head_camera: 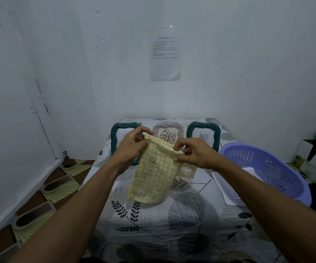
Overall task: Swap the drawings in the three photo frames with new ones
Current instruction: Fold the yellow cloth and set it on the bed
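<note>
Leaf-print tablecloth (153,224) covered the table in the lower centre. Above it hung a yellow-and-white waffle-weave cloth (155,173), limp and rectangular, with its lower edge touching the tablecloth. The left hand (132,147) pinched its upper left corner and the right hand (193,154) pinched its upper right edge, both hands clamped on the fabric.

At centre right sat a purple slotted plastic basket (286,179). White paper sheets (223,188) lay at its left rim, in or under it, could not tell.

Behind the hands, three frames stood in a row along the wall:
- a left green woven frame (113,133), partly hidden by the left hand
- a middle pale frame (180,128) with a leaf drawing (167,136)
- a right green woven frame (217,135) with a cat drawing (203,136)

Cardboard boxes (312,160) sat at the far right, and a printed notice (165,54) was on the wall at upper centre.
</note>
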Demonstrator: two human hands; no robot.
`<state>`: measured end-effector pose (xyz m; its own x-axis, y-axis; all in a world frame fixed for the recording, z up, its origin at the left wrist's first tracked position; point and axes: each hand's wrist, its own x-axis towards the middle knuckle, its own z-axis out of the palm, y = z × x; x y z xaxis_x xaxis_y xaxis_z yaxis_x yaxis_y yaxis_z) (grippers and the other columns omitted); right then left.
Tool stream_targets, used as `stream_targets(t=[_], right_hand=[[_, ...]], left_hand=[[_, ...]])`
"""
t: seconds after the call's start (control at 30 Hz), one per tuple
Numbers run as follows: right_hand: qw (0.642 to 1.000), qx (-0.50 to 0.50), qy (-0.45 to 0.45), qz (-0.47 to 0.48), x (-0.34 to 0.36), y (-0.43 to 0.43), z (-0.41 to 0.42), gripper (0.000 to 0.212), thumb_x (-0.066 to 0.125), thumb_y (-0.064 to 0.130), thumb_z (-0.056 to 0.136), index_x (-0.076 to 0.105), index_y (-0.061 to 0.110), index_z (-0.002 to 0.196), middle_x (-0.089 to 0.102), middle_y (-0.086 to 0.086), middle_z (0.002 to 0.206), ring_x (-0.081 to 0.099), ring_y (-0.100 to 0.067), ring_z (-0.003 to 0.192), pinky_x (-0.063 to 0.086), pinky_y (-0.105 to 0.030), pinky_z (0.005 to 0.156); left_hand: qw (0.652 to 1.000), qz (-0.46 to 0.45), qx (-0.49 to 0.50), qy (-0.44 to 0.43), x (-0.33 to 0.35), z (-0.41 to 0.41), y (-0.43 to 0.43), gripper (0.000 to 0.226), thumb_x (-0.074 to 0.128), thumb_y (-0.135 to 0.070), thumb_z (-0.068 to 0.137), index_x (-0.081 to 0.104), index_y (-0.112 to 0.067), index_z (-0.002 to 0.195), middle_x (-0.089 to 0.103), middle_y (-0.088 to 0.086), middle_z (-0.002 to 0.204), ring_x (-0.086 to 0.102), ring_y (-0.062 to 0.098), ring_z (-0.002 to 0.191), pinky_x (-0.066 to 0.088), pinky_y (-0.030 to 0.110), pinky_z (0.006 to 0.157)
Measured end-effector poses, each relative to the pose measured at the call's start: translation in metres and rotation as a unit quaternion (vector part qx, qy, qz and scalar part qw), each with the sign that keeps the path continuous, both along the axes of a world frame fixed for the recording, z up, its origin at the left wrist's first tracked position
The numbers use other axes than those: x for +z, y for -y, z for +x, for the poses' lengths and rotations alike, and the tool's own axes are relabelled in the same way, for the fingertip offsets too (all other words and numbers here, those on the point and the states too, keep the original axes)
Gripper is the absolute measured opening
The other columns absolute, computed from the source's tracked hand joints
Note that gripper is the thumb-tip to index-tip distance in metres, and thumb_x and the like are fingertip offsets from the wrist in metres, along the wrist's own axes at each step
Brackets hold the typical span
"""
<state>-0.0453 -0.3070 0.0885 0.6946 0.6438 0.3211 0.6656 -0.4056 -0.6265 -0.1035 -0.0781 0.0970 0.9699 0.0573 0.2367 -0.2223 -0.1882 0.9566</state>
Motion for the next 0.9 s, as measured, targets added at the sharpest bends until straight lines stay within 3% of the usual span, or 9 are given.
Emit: stream_targets(t=[0.07,0.13,0.23,0.3,0.37,0.43,0.57,0.73,0.9], right_hand=[[0.998,-0.016,0.027,-0.053,0.001,0.001,0.003,0.022,0.08,0.022,0.077,0.068,0.017,0.095,0.064,0.008,0.089,0.056,-0.011,0.062,0.054,-0.031,0.065],[0.992,-0.033,0.066,-0.107,0.004,0.001,0.004,0.021,0.079,0.024,0.077,0.069,0.017,0.095,0.064,0.008,0.08,0.057,-0.007,0.062,0.049,-0.021,0.06],[0.989,-0.045,0.076,-0.116,0.011,0.003,0.005,0.011,0.076,0.02,0.079,0.066,0.017,0.081,0.063,0.008,0.07,0.059,-0.008,0.065,0.047,-0.021,0.06],[0.994,-0.04,0.057,-0.09,0.015,0.005,0.005,0.01,0.075,0.019,0.08,0.065,0.016,0.078,0.064,0.005,0.074,0.06,-0.007,0.069,0.05,-0.026,0.066],[0.999,-0.025,0.008,-0.031,0.017,0.005,0.006,0.012,0.075,0.016,0.08,0.064,0.015,0.077,0.064,0.004,0.076,0.058,-0.003,0.07,0.051,-0.026,0.069],[0.998,-0.022,-0.049,0.027,0.016,0.004,0.008,0.014,0.075,0.01,0.08,0.061,0.014,0.08,0.064,-0.004,0.079,0.059,-0.011,0.073,0.052,-0.032,0.07],[0.993,-0.085,-0.075,0.04,0.008,-0.006,0.014,0.026,0.072,0.004,0.082,0.059,0.016,0.101,0.067,-0.007,0.087,0.064,-0.018,0.079,0.054,-0.037,0.077],[0.986,-0.147,-0.016,0.081,0.019,-0.021,0.023,0.006,0.066,0.012,0.089,0.067,0.017,0.09,0.068,0.003,0.088,0.063,-0.013,0.083,0.051,-0.027,0.074],[0.976,-0.143,-0.048,0.157,0.019,-0.019,0.016,0.005,0.069,0.012,0.087,0.067,0.015,0.09,0.07,0.001,0.089,0.064,-0.011,0.083,0.054,-0.027,0.075]], left_hand=[[1.0,0.0,0.0,0.0,0.0,-0.001,0.0,0.029,0.047,0.002,0.094,0.063,-0.022,0.096,0.061,0.01,0.081,0.053,0.019,0.074,0.044,0.038,0.068],[1.0,0.009,0.005,0.002,0.001,0.0,-0.003,0.028,0.048,0.001,0.093,0.063,-0.022,0.095,0.061,0.007,0.079,0.052,0.018,0.074,0.044,0.037,0.069],[0.998,0.063,0.019,0.005,0.001,0.002,-0.009,0.028,0.049,-0.001,0.092,0.063,-0.025,0.092,0.056,0.022,0.086,0.048,0.021,0.078,0.04,0.036,0.07],[0.996,0.085,0.033,0.007,-0.001,0.002,-0.012,0.029,0.048,-0.001,0.093,0.062,-0.026,0.092,0.057,0.026,0.093,0.048,0.021,0.078,0.04,0.035,0.068],[0.994,0.102,0.045,0.018,-0.002,0.001,-0.012,0.026,0.048,-0.001,0.094,0.062,-0.023,0.095,0.061,0.015,0.091,0.052,0.019,0.078,0.043,0.033,0.067],[0.988,0.136,0.065,0.026,-0.004,0.004,-0.01,0.023,0.049,-0.002,0.093,0.064,-0.018,0.098,0.065,0.004,0.095,0.058,0.02,0.084,0.049,0.034,0.072],[0.965,0.237,0.11,0.032,-0.009,0.014,-0.008,0.017,0.05,-0.001,0.09,0.062,-0.013,0.09,0.063,0.001,0.084,0.059,0.025,0.078,0.051,0.037,0.067],[0.967,0.212,0.136,0.046,-0.004,0.034,-0.014,0.017,0.048,-0.003,0.092,0.06,-0.015,0.09,0.062,0.006,0.086,0.061,0.031,0.084,0.056,0.051,0.076],[0.972,0.163,0.141,0.097,0.0,0.025,-0.01,0.018,0.046,-0.004,0.095,0.059,-0.016,0.095,0.06,0.001,0.092,0.055,0.017,0.087,0.049,0.032,0.076]])
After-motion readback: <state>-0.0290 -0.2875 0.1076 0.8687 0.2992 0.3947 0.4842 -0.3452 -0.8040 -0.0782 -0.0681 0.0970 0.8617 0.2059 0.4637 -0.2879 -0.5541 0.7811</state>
